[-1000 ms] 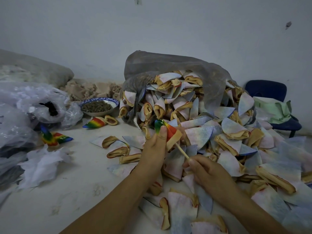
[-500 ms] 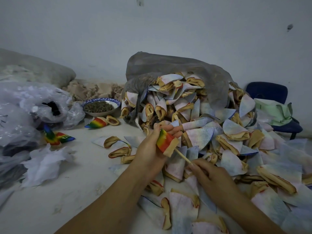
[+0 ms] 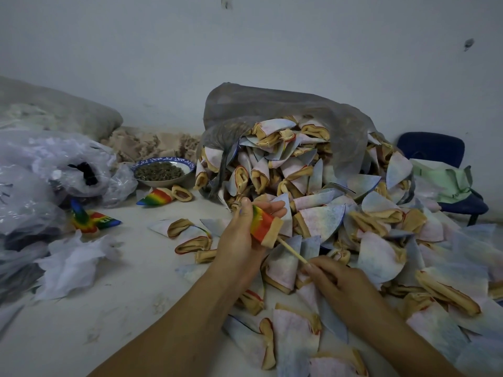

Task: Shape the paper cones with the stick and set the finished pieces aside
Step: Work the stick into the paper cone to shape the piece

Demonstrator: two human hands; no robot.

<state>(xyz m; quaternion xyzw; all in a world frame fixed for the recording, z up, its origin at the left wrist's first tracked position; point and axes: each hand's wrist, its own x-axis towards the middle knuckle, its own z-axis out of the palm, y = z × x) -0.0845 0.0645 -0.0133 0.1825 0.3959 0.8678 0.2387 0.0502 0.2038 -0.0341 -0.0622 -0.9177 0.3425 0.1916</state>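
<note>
finished rainbow cones [image 3: 160, 197] lie set aside on the worktop [image 3: 114, 303]; the left hand [image 3: 239, 232] grips a rainbow cone [image 3: 265, 225] steady while the right hand [image 3: 337, 284] pinches the stick [image 3: 292, 251] pushed into its mouth, beside the unshaped pile [image 3: 340, 202].

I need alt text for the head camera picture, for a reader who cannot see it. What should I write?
A left hand holds a rainbow paper cone while the right hand pinches a thin stick that enters the cone's tan open end. Behind them, a pile of pale folded cones spills from a grey bag onto a white table.
</note>
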